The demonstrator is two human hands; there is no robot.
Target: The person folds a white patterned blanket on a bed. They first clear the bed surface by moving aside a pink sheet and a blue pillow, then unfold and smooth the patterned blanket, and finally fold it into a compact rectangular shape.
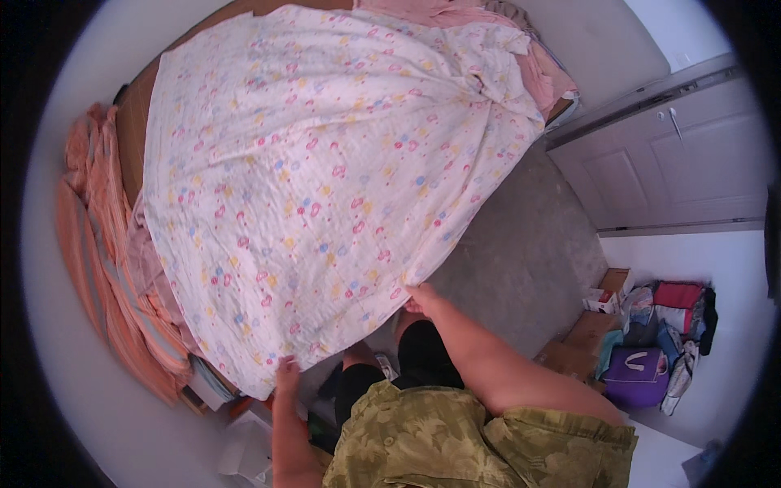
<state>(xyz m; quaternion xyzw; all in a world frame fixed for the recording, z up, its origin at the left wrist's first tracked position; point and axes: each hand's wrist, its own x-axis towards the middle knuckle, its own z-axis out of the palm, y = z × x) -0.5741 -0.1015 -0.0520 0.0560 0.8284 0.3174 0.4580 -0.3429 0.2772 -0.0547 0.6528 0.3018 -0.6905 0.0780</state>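
Observation:
A white quilt with a small pink, yellow and blue print spreads across the bed in front of me. My left hand grips its near edge close to the lower left corner. Farther right along the same edge, my right hand pinches the cloth between thumb and fingers. Between my hands the edge runs taut. Folds fan out from a bunched spot at the quilt's far right. Beneath the far right end lies pink bedding.
An orange striped blanket hangs along the bed's left side by the wall. Grey floor shows at right, before a panelled door. Cardboard boxes and a purple bag stand against the right wall. A white box sits at lower left.

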